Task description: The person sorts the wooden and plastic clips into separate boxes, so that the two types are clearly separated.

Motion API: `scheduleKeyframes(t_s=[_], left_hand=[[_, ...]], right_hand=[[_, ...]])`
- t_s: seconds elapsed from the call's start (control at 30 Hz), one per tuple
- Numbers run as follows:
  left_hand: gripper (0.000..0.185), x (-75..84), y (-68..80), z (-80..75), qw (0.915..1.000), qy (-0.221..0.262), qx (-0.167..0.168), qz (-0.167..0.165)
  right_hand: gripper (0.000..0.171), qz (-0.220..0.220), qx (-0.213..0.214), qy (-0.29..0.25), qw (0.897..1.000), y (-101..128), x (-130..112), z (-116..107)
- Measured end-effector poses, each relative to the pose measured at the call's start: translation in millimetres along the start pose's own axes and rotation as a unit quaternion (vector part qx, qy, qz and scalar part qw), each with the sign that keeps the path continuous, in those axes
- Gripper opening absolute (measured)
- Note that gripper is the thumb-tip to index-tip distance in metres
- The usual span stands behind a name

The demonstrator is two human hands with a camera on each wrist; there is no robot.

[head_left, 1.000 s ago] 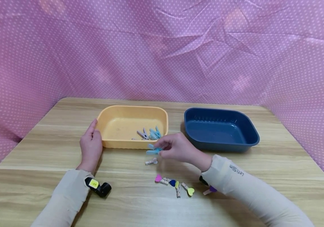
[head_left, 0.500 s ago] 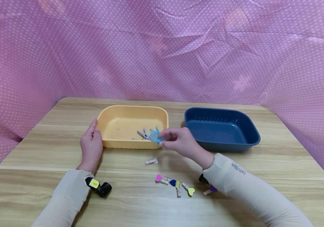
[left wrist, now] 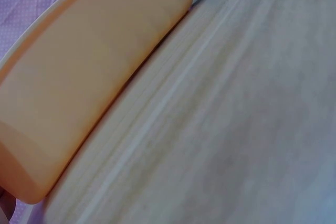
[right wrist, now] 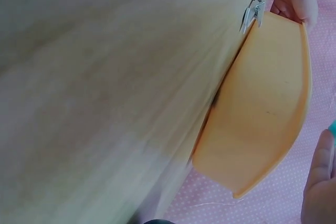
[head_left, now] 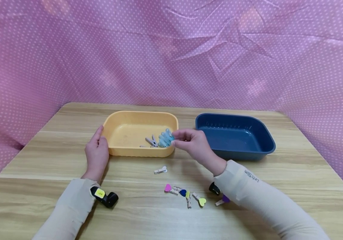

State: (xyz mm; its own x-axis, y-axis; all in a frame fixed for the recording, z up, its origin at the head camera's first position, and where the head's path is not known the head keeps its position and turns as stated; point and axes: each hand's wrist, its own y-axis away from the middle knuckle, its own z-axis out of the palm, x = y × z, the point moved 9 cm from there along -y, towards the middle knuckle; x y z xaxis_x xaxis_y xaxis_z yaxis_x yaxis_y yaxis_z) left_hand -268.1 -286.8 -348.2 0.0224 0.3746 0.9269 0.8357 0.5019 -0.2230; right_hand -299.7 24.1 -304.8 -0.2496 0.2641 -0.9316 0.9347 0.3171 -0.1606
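Head view shows me the hands well apart, one at each end of the yellow tub. The left hand grips its end, thumb by the near corner. The right hand pinches a blue peg over the other end, where more blue pegs lie inside, just beyond the fingertips, with a grey peg beside them. The blue tub stands just behind the right hand. Between the hands, nearer the person, a white peg lies on the tabletop; heart pegs lie scattered below the right hand. I would dip the pinch under the rim before parting the fingers, to keep the drop short.

Left wrist view gives me the yellow tub's long wall and a sliver of finger; I cannot judge the grip from that. Light, steady pressure should stop the tub sliding.

Right wrist view puts the thumb tip against a scrap of the blue peg, above rim level. Too little shows to tell which way it points, so I would lift clear of the rim after letting go.
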Motion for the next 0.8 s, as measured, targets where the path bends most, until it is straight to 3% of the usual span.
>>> scheduleKeyframes(t_s=[0.8], left_hand=[[0.043,-2.7,-0.8,1.5,0.9998,0.008,-0.011,-0.015]], right_hand=[[0.022,-0.014,0.054,-0.050,0.997,-19,-8,2]])
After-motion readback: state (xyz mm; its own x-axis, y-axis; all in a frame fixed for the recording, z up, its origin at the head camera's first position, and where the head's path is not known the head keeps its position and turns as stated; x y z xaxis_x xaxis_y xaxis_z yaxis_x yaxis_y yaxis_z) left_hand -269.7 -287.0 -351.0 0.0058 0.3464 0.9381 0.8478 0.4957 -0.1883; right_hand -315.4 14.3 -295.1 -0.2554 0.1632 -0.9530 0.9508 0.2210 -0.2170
